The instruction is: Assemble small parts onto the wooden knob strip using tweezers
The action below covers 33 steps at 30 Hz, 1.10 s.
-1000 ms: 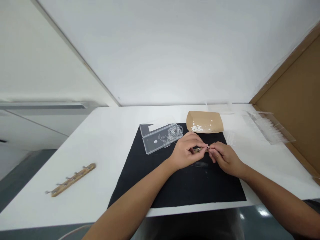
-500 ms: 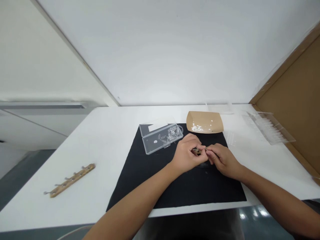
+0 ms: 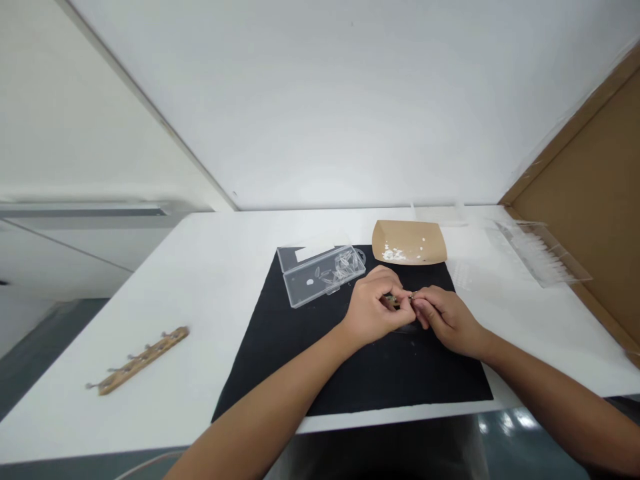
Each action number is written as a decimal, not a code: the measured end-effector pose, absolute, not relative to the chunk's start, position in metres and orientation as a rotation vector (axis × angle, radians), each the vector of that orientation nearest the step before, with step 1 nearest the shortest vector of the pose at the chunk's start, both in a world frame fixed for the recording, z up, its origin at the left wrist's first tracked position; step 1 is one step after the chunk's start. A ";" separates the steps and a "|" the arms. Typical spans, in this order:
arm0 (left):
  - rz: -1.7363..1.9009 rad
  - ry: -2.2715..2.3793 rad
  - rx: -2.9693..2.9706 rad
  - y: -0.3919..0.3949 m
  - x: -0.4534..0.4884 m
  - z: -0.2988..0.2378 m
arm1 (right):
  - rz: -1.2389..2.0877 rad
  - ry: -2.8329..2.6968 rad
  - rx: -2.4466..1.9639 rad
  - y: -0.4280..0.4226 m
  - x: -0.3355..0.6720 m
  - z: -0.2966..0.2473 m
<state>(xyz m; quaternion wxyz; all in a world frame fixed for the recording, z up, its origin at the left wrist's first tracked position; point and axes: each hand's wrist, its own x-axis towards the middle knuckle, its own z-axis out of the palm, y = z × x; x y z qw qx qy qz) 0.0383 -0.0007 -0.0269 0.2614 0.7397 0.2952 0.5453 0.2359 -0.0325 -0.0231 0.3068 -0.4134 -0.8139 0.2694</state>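
Observation:
Over the black mat [image 3: 280, 360], my left hand [image 3: 377, 303] and my right hand [image 3: 445, 317] meet with fingertips pinched together. Between them shows a tiny dark, metallic-looking piece [image 3: 411, 298], too small to name. Through the loop of my left thumb and forefinger appears a bit of a tan or gold-coloured thing, mostly hidden by the fingers. Left of my left hand lies an open clear plastic case [image 3: 300, 293] with several clear nail tips [image 3: 347, 265] inside. Just behind the hands rests a brown paper tray [image 3: 415, 240] with small white pieces in it.
A wooden bar with several metal pegs [image 3: 145, 360] lies at left on the white table [image 3: 210, 280]. Clear plastic trays [image 3: 545, 257] stand at right beside a brown board [image 3: 590, 180]. A white wall closes off the back.
The hands stay pinched together in nearly the same place, with only a slight shift at the fingertips. The whole view has shifted very slightly.

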 end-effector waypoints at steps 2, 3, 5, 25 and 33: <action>1.458 0.772 1.976 0.001 0.037 -0.027 | 0.735 -2.140 -1.101 -0.033 0.237 -0.024; 1.443 0.760 1.952 0.001 0.036 -0.028 | 0.750 -2.131 -1.101 -0.033 0.238 -0.024; 1.392 0.736 1.893 0.003 0.035 -0.030 | 0.792 -2.102 -1.096 -0.033 0.239 -0.022; 1.278 0.560 1.892 0.013 0.025 -0.032 | 0.623 -2.205 -0.964 -0.029 0.241 -0.019; 1.185 0.470 1.871 0.010 0.022 -0.024 | 0.480 -2.226 -0.781 -0.026 0.243 -0.025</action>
